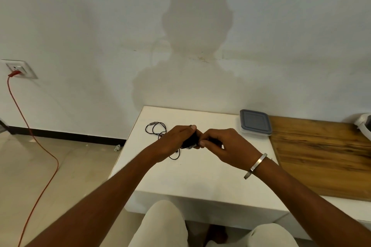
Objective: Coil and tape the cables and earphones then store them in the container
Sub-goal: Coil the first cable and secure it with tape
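Above the middle of the white table (196,174), my left hand (176,140) and my right hand (224,142) meet around a small black coiled cable bundle (191,139). Both hands pinch it; most of the bundle is hidden by the fingers. A thin black strand (174,157) loops down from my left hand onto the table. Black earphones (156,128) lie loosely looped on the table, behind and left of my hands. The clear container with a grey lid (255,122) stands closed at the back, right of my hands.
A wooden board (321,158) covers the surface to the right of the white table. A white object (364,125) sits at the far right edge. On the left, an orange cord (40,146) runs from a wall socket (19,69) down to the floor.
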`<move>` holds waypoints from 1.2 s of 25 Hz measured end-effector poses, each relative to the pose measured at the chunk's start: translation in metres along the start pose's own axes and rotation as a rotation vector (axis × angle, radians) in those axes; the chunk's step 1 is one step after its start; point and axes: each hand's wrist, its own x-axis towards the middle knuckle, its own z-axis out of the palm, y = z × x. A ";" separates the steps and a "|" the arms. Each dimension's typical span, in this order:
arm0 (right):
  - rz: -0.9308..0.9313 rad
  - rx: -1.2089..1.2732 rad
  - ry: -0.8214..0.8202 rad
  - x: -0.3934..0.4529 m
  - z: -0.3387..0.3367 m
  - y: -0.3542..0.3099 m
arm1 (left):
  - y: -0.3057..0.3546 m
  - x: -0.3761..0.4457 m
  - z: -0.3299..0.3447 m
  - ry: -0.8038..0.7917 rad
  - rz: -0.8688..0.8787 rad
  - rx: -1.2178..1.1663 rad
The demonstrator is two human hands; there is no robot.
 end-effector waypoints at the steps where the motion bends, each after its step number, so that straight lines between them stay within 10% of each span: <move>1: -0.010 -0.010 0.034 0.001 -0.002 0.000 | -0.001 0.000 0.001 -0.038 -0.025 -0.025; 12: -0.069 0.313 0.082 0.004 0.006 0.007 | 0.019 -0.010 0.003 -0.460 -0.307 -0.490; 30: 0.088 0.685 0.012 -0.006 0.017 -0.005 | 0.012 -0.009 -0.006 -0.391 -0.197 -0.725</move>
